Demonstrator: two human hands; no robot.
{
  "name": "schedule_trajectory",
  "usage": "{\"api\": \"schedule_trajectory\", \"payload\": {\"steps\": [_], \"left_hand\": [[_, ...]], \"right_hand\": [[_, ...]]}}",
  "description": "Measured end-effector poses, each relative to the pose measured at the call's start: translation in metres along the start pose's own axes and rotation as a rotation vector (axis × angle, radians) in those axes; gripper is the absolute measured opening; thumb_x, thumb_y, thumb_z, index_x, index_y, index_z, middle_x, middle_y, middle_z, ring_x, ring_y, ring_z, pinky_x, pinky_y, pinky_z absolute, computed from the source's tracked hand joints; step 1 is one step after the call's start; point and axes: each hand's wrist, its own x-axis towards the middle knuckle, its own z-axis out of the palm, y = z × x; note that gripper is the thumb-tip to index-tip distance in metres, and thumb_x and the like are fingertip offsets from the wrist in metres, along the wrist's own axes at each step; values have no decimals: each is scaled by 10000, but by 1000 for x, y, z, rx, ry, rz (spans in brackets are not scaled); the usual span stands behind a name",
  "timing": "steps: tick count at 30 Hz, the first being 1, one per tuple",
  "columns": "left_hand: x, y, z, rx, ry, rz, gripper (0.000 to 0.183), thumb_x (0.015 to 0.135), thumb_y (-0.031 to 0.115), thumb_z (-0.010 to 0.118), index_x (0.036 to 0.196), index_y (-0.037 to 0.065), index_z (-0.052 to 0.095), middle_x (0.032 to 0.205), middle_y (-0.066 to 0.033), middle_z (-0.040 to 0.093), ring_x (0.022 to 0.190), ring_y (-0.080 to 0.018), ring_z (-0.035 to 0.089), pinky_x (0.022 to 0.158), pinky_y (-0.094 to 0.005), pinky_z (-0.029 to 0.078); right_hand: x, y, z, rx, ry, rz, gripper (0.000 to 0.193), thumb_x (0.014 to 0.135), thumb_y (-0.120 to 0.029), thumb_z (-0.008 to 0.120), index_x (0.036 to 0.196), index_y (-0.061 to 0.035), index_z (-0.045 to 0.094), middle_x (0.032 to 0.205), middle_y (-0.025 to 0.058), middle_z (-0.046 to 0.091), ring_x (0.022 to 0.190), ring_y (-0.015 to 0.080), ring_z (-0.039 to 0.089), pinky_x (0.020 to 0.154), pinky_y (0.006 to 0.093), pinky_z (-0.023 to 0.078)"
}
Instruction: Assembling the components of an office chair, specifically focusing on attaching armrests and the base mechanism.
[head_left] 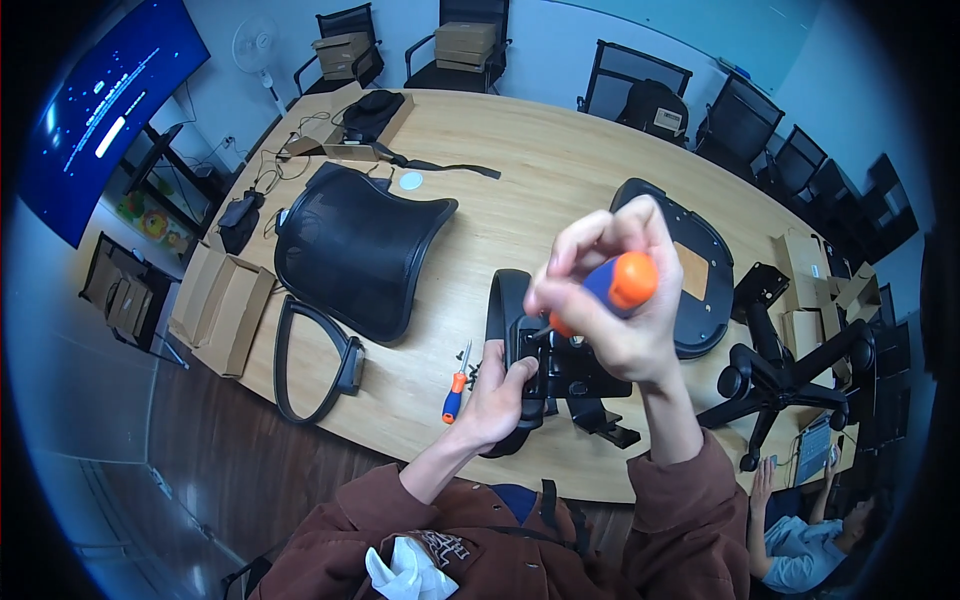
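My right hand (655,330) is raised over the near middle of the table, its fingers wrapped round the orange and blue handle of a screwdriver (630,282). The tip points down at a black metal bracket (595,375); whether it sits in a screw is hard to make out. Beneath it, my left hand (492,405) grips a black chair armrest (507,292) where it meets the bracket, thumb on top. Left of that hand lie a second orange and blue screwdriver (456,390) and several small dark screws (473,377).
A mesh chair back (360,250) and another looped armrest (282,360) lie to the left, beside an opened carton (225,310). To the right are a black chair seat (712,300) and a wheeled base (770,385). A person (800,550) sits at a laptop (815,450), lower right.
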Motion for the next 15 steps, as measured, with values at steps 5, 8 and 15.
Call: {"api": "schedule_trajectory", "payload": {"steps": [5, 8, 15], "left_hand": [[-6, 15, 8, -90, -41, -95, 247, 1005, 136, 474, 1168, -15, 368, 983, -94, 520, 813, -97, 563, 636, -263, 536], [-5, 12, 5, -101, -35, -71, 241, 1006, 131, 469, 1169, -15, 367, 983, -94, 522, 822, -95, 561, 642, -261, 535], [-1, -1, 4, -96, -48, 34, 254, 1006, 125, 465, 1188, -19, 362, 1013, -95, 516, 840, -100, 558, 675, -264, 534]], "right_hand": [[-6, -3, 2, 237, -4, 53, 664, 871, -162, 746, 1327, -142, 264, 902, 59, 501, 759, 93, 526, 699, 246, 464], [0, -16, -4, 241, -55, 370, 623, 842, -170, 772, 1336, -58, 408, 1046, 97, 538, 833, 123, 562, 835, 306, 465], [-1, -4, 1, -22, -34, -71, 493, 768, 53, 802, 1003, -60, 383, 915, 106, 616, 747, 85, 609, 670, 223, 500]]}}
